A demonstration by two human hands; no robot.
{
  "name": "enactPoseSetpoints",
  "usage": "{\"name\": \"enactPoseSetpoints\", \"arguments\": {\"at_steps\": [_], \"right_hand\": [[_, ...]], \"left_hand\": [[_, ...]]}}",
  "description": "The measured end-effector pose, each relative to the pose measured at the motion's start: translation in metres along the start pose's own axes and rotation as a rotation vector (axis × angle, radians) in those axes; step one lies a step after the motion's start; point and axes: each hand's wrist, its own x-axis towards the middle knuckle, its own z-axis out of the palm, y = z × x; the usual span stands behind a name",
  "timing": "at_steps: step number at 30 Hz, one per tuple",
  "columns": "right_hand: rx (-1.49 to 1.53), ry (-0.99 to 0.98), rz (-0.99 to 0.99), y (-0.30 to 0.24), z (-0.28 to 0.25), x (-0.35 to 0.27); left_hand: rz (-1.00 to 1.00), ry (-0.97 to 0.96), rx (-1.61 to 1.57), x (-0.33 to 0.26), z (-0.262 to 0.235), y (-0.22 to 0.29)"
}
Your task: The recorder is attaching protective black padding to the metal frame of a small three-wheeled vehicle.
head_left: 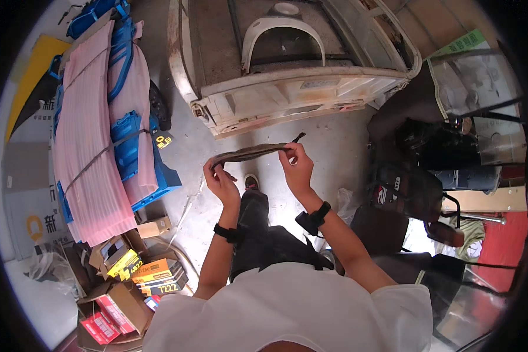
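Note:
A dark brownish strip (252, 152), like a folded band of cloth or a strap, is stretched between my two hands in front of my body. My left hand (222, 184) pinches one end of it, fingers closed. At the other end my right hand (298, 171) grips it between thumb and fingers, and a short thin tail sticks out past that hand. The strip sags slightly and its exact kind cannot be made out. Each wrist wears a black band.
Ahead stands the worn white metal tail of a vehicle (311, 88). Blue frames wrapped in pink foam (91, 129) lean at left, above cardboard boxes (158, 274). At right are a dark scooter-like vehicle (405, 190) and a red panel (503, 252). Grey floor (311, 132) lies between.

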Motion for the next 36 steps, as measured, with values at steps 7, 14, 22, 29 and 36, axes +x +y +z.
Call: {"name": "enactPoseSetpoints", "arguments": {"at_steps": [7, 14, 22, 29, 36], "right_hand": [[0.144, 0.055, -0.162, -0.003, 0.052, 0.085], [-0.05, -0.012, -0.324, -0.01, 0.104, 0.168], [-0.564, -0.33, -0.735, 0.037, 0.148, 0.213], [-0.622, -0.312, -0.872, 0.098, 0.085, 0.247], [-0.506, -0.217, -0.652, 0.224, -0.108, 0.351]], "left_hand": [[0.03, 0.018, 0.002, 0.086, 0.056, 0.047], [0.044, -0.056, 0.223, 0.174, 0.109, 0.051], [0.731, -0.363, 1.305, 0.211, 0.141, -0.012], [0.704, -0.24, 1.196, 0.157, 0.233, -0.031], [0.605, -0.756, 0.986, 0.07, 0.443, -0.04]]}}
